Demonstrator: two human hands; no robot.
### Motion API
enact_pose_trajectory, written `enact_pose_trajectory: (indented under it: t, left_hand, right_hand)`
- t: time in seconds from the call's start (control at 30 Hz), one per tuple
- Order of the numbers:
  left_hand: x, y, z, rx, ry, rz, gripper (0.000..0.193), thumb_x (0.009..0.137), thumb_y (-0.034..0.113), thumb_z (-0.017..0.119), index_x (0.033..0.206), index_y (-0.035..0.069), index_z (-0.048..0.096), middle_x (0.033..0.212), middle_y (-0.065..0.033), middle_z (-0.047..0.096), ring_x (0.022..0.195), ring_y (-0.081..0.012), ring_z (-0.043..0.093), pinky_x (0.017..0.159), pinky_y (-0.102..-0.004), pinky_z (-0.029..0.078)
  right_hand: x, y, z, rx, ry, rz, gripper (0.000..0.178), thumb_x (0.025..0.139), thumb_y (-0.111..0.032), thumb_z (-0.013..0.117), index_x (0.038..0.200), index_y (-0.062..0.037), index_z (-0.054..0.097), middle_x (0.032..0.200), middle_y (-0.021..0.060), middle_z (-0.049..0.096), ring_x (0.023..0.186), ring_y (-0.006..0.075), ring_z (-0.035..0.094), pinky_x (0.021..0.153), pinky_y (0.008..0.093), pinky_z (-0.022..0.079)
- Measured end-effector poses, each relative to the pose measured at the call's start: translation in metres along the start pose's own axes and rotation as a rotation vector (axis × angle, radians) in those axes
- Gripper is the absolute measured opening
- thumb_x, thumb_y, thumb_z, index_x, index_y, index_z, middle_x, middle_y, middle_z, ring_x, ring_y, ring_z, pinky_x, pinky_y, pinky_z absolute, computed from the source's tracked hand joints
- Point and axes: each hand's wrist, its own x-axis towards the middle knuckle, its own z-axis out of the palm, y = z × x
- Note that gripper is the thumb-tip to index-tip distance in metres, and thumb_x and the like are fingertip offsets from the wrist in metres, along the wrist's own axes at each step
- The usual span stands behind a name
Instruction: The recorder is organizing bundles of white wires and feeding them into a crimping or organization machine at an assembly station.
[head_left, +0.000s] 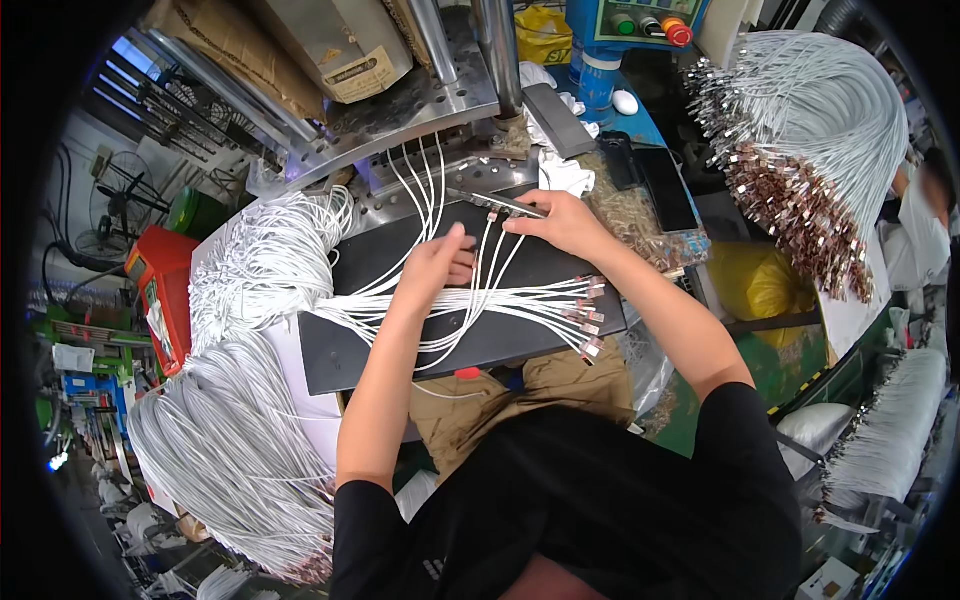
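Note:
My right hand (565,222) grips the end of a narrow grey metal bar (495,203) at the press's front edge, thumb and fingers closed around it. A few white cables (492,255) run up to the bar, their connector ends close to my fingers. My left hand (438,265) hovers over the cables, thumb raised and fingers loosely bent apart, with nothing visible in it. Below, a row of white cables (470,300) lies across the black board (345,350), brown-and-clear connectors (590,318) fanned out at the right. Other white cables (425,190) reach into the press.
The metal press (390,130) stands ahead with steel columns. Large white cable bundles (235,440) pile at the left. Another looped bundle (840,110) hangs at the right. A phone (664,190) and a control box with buttons (650,25) are beyond my right hand. A red bin (165,290) sits left.

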Motion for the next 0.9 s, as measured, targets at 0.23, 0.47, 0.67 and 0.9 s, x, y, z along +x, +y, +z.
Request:
enact_pose_trajectory:
  t: [0.23,0.47,0.67,0.9]
  left_hand:
    - [-0.011,-0.018,-0.013,0.121,-0.129,0.124,0.033,0.1,0.031,0.06,0.105,-0.001,0.07,0.091,-0.005,0.07,0.079,-0.0115,0.064,0.074,-0.0256,0.052]
    - [-0.025,0.004,0.012,1.014,-0.012,0.331,0.022,0.097,0.02,0.062,0.09,-0.001,0.068,0.087,-0.0041,0.069,0.069,-0.0117,0.063,0.066,-0.0255,0.051]
    - [-0.002,-0.01,-0.003,0.46,0.063,0.178,0.023,0.097,0.019,0.06,0.092,-0.001,0.07,0.08,-0.002,0.066,0.064,-0.0115,0.06,0.063,-0.025,0.05]
    - [0.004,-0.015,-0.007,0.112,0.038,0.081,0.023,0.098,0.019,0.06,0.097,-0.001,0.071,0.077,-0.0006,0.063,0.063,-0.011,0.059,0.063,-0.0248,0.05]
  right_hand:
    - [-0.003,-0.009,-0.002,-0.07,0.003,0.033,0.042,0.083,-0.03,0.081,0.112,-0.0016,0.071,0.09,0.005,0.074,0.079,0.0092,0.064,0.073,0.0262,0.048]
    - [0.003,0.005,0.002,0.028,-0.019,-0.026,0.038,0.084,-0.029,0.08,0.112,-0.0038,0.072,0.091,0.0052,0.074,0.08,0.009,0.063,0.075,0.0263,0.049]
    - [-0.003,0.001,0.0,-0.043,-0.002,-0.04,0.039,0.084,-0.027,0.081,0.114,-0.0039,0.071,0.092,0.0047,0.073,0.081,0.0091,0.064,0.075,0.0266,0.05]
    - [-0.012,-0.012,-0.005,-0.108,-0.124,-0.036,0.039,0.082,-0.026,0.082,0.113,-0.0041,0.071,0.09,0.0046,0.073,0.08,0.0093,0.064,0.074,0.0267,0.05]
